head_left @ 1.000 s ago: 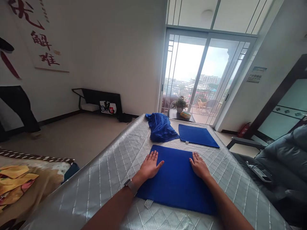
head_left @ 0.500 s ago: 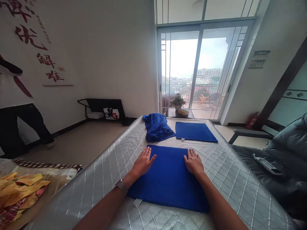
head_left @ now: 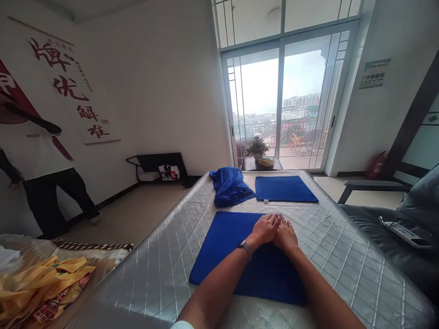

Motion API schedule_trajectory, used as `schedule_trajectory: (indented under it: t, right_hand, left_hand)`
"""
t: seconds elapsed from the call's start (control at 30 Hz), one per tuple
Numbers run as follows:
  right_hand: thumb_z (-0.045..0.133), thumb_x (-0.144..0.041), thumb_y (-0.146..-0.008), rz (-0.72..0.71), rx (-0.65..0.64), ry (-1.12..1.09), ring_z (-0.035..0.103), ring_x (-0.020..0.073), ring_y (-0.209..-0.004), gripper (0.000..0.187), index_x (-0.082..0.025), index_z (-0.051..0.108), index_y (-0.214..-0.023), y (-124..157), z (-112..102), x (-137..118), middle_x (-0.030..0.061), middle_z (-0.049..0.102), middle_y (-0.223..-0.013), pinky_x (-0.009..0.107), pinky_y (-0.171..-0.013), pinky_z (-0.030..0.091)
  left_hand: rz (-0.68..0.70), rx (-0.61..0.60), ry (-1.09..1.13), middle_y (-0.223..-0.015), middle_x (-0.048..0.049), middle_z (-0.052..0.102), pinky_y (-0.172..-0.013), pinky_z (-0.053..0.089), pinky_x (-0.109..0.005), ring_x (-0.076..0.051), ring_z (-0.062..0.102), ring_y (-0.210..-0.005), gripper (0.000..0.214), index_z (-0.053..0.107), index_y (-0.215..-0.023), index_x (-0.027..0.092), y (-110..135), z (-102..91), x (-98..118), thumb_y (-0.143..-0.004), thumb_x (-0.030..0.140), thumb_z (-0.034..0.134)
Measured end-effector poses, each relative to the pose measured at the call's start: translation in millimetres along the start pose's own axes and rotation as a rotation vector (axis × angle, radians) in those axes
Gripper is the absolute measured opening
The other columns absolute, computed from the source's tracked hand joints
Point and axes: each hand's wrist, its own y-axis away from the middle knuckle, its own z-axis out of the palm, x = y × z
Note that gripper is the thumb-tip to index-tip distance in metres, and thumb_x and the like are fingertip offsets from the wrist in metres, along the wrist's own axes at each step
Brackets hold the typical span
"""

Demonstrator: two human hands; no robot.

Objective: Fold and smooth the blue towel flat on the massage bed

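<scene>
A blue cloth lies flat on the silver quilted table cover, right in front of me. Both hands meet at its far right corner. My left hand rests on the cloth with fingers stretched forward, its fingertips against my right hand. My right hand lies along the right edge, fingers extended and palm down. Neither hand visibly lifts the fabric. Beyond them, a second flat blue cloth with a small white tag lies at the back right. A crumpled blue cloth is heaped at the back left.
The quilted table cover spreads beneath the cloths. Yellow patterned fabric is piled at the lower left, and a person stands behind it. On the right, a power strip lies on a dark sofa. A potted plant stands beyond the table.
My left hand has moved from the cloth's far left corner across to the far right corner, beside my right hand. The view has shifted left, showing more of the standing person.
</scene>
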Motion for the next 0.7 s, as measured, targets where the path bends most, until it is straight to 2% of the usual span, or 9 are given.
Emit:
schedule_trajectory:
  t: [0.1, 0.23, 0.37, 0.47, 0.57, 0.7]
  right_hand:
    - [0.023, -0.029, -0.098, 0.024, 0.016, -0.028, 0.014, 0.0219, -0.151, 0.062, -0.008, 0.026, -0.156, -1.7, -1.1, -2.5, 0.0098, 0.021, -0.164, 0.041, -0.122, 0.010]
    - [0.021, -0.042, -0.099, 0.056, 0.032, -0.033, 0.016, 0.0222, -0.151, 0.067, -0.005, 0.026, -0.155, -3.9, -1.7, -4.9, 0.0106, 0.023, -0.163, 0.040, -0.122, 0.009]
    - [0.021, -0.042, -0.100, 0.063, 0.027, -0.030, 0.015, 0.0206, -0.151, 0.066, -0.007, 0.025, -0.156, -4.1, -1.9, -4.8, 0.0084, 0.022, -0.164, 0.039, -0.122, 0.009]
    - [0.020, -0.043, -0.100, 0.069, 0.010, -0.030, 0.013, 0.0202, -0.151, 0.067, -0.007, 0.024, -0.156, -5.1, -1.6, -3.6, 0.0076, 0.021, -0.164, 0.039, -0.122, 0.008]
    - [0.019, -0.044, -0.100, 0.070, -0.004, -0.021, 0.012, 0.0203, -0.152, 0.068, -0.008, 0.023, -0.157, -7.1, -0.6, -2.4, 0.0077, 0.020, -0.164, 0.040, -0.122, 0.008]
    - [0.018, -0.045, -0.100, 0.073, -0.012, -0.005, 0.012, 0.0208, -0.152, 0.068, -0.008, 0.022, -0.157, -8.7, 0.0, -1.8, 0.0082, 0.019, -0.165, 0.040, -0.122, 0.009]
  left_hand:
    - [-0.139, -0.068, -0.002, -0.153, -0.0187, 0.042, -0.119, 0.027, -0.047, -0.026, 0.034, -0.145, 0.065, 0.040, -0.149, 0.010, 14.8, 0.2, -19.8, -0.105, 0.051, 0.013]
    - [-0.320, -0.134, -0.020, -0.159, -0.0184, 0.030, -0.123, 0.017, -0.042, -0.026, 0.023, -0.150, 0.081, 0.033, -0.152, 0.004, 49.3, -18.2, -60.3, -0.101, 0.062, 0.008]
    - [-0.473, -0.159, -0.059, -0.161, -0.0171, 0.026, -0.123, 0.014, -0.042, -0.026, 0.021, -0.150, 0.086, 0.029, -0.154, 0.004, 87.6, -40.3, -110.7, -0.099, 0.066, 0.006]
    - [-0.595, -0.145, -0.080, -0.161, -0.0166, 0.024, -0.122, 0.016, -0.045, -0.027, 0.019, -0.150, 0.085, 0.027, -0.155, 0.006, 109.4, -49.5, -140.2, -0.099, 0.067, 0.007]
    - [-0.652, -0.126, -0.082, -0.162, -0.0170, 0.022, -0.122, 0.016, -0.042, -0.026, 0.018, -0.151, 0.087, 0.026, -0.155, 0.004, 119.3, -50.6, -152.8, -0.098, 0.068, 0.008]
    - [-0.644, -0.100, -0.095, -0.162, -0.0169, 0.023, -0.123, 0.014, -0.040, -0.025, 0.018, -0.151, 0.089, 0.027, -0.154, 0.003, 119.6, -47.7, -152.1, -0.098, 0.069, 0.008]
